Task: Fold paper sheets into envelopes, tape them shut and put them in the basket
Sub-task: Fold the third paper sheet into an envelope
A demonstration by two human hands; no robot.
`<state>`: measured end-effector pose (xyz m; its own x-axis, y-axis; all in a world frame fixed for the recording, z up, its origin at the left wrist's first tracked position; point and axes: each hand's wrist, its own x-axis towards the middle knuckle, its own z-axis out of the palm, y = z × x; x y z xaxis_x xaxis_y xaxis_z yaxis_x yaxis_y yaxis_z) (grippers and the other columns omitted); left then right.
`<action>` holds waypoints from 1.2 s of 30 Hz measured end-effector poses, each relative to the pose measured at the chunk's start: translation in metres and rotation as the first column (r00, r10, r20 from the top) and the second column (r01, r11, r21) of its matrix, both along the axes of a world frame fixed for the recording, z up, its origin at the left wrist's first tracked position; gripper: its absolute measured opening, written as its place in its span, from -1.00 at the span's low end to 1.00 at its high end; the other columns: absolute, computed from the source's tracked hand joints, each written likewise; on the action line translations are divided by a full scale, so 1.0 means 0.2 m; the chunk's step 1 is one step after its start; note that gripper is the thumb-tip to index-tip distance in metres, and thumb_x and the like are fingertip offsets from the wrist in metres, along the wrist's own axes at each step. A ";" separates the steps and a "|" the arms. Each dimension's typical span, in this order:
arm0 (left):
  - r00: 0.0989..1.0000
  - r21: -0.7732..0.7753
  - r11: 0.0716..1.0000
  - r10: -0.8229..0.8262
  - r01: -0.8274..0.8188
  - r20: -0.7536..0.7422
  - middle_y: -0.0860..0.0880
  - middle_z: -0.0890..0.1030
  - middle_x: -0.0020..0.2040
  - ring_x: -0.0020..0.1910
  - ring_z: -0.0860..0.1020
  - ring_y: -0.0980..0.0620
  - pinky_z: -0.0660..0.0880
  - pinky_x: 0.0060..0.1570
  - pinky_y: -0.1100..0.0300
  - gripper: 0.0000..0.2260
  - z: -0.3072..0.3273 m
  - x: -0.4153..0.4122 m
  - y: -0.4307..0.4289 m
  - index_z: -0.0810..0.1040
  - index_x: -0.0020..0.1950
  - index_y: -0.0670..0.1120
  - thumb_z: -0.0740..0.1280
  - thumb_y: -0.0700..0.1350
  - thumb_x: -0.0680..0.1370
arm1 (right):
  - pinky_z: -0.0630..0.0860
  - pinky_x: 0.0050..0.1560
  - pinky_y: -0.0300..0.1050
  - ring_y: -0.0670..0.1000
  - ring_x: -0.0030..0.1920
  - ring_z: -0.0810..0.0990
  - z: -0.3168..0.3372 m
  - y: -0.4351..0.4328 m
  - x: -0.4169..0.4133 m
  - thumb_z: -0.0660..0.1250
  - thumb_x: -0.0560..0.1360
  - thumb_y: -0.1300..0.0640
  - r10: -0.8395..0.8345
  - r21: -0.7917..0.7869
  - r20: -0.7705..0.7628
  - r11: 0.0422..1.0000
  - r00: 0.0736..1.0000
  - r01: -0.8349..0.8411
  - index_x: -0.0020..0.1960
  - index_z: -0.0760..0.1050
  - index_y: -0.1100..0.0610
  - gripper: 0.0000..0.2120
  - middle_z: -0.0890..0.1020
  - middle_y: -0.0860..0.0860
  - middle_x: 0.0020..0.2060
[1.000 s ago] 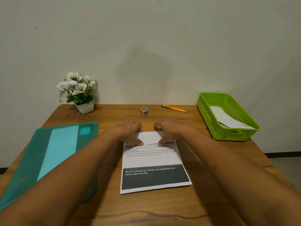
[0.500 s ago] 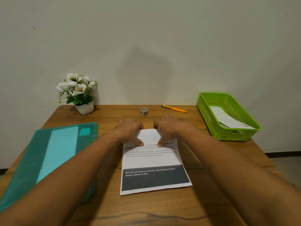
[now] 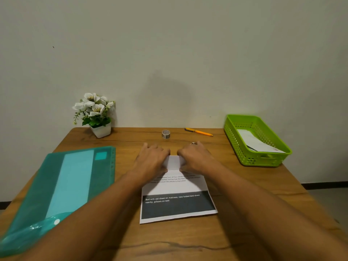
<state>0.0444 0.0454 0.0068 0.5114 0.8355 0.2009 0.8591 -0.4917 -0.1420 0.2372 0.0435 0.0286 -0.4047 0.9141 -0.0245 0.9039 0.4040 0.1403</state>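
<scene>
My left hand and right hand lie side by side, fingers flattened on the folded far flap of the white printed paper sheet, directly beneath them on the wooden bench. It looks thin, light and slippery, so I'd pinch corners. The green plastic basket sits well to their right.

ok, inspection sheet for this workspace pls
Surface: wooden table, wood grain showing.
Job's things: printed paper sheet lies flat at centre with its far edge folded over; tape roll stands beyond it; green basket at right holds a folded paper.
Clutter: teal folder at left; flower pot in the far left corner; orange pen by the wall.
Grippers: left hand and right hand both press on the folded edge.
Cables: nothing seen.
Surroundings: plain wall behind the table.
</scene>
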 end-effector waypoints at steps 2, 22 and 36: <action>1.000 -0.002 1.000 0.008 -0.008 0.006 0.08 0.64 0.16 0.14 0.52 -0.01 0.26 0.09 0.01 -0.59 -0.01 -0.06 -0.01 0.44 0.29 0.09 0.42 0.18 0.51 | 0.37 0.23 0.11 0.11 0.14 0.60 0.01 -0.02 0.07 0.42 0.51 -0.03 -0.020 -0.003 0.036 1.000 0.999 0.020 0.13 0.54 0.01 -0.77 0.67 0.01 0.04; 0.995 0.000 1.000 -0.007 0.007 0.097 0.00 0.62 0.28 0.23 0.57 -0.04 0.55 0.18 -0.01 -0.69 -0.06 -0.07 -0.12 0.56 0.36 0.02 0.30 -0.04 0.61 | 0.45 0.17 0.07 0.14 0.18 0.52 -0.16 -0.19 0.14 0.11 0.69 -0.03 -0.044 0.098 -0.125 0.994 0.991 0.057 0.41 0.42 0.03 -0.66 0.56 0.08 0.25; 0.982 -0.095 0.995 0.021 -0.003 0.188 0.00 0.41 0.52 0.52 0.30 -0.01 0.19 0.51 0.01 -0.65 -0.18 0.03 -0.09 0.45 0.44 0.01 0.12 0.05 0.70 | 0.28 0.48 0.06 0.16 0.43 0.41 -0.27 -0.16 0.00 0.12 0.69 0.02 -0.050 0.004 -0.306 0.999 0.951 0.053 0.44 0.40 0.16 -0.61 0.45 0.15 0.44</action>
<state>0.0512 0.0284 -0.0283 0.4618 0.8610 0.2130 0.8718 -0.4849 0.0701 0.2371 0.0125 -0.0250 -0.3436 0.9334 0.1040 0.9238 0.3558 -0.1415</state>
